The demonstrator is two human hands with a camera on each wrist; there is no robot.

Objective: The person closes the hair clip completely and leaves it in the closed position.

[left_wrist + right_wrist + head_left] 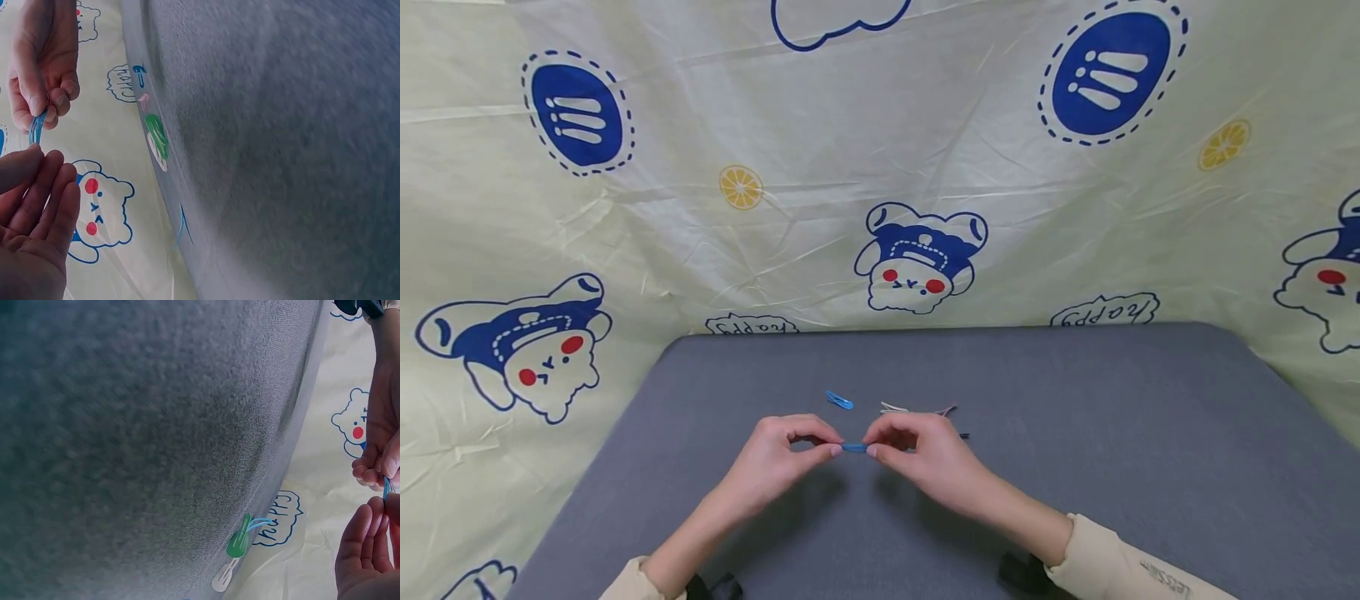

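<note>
Both hands pinch a blue snap hair clip (854, 447) from opposite ends, above the grey table. My left hand (775, 458) holds the left end between thumb and index finger; my right hand (928, 458) grips the right end the same way. The fingertips cover the clip's ends, while its slim middle shows between them, also in the left wrist view as a blue strip (36, 128). Just beyond the hands, another blue hair clip (839, 400) lies on the table.
Behind the right hand lie a whitish clip (892, 407) and a pinkish one (949, 411), partly hidden. A green clip (237, 544) shows in the right wrist view. The grey table (1112, 433) ends at a patterned cloth (820, 258).
</note>
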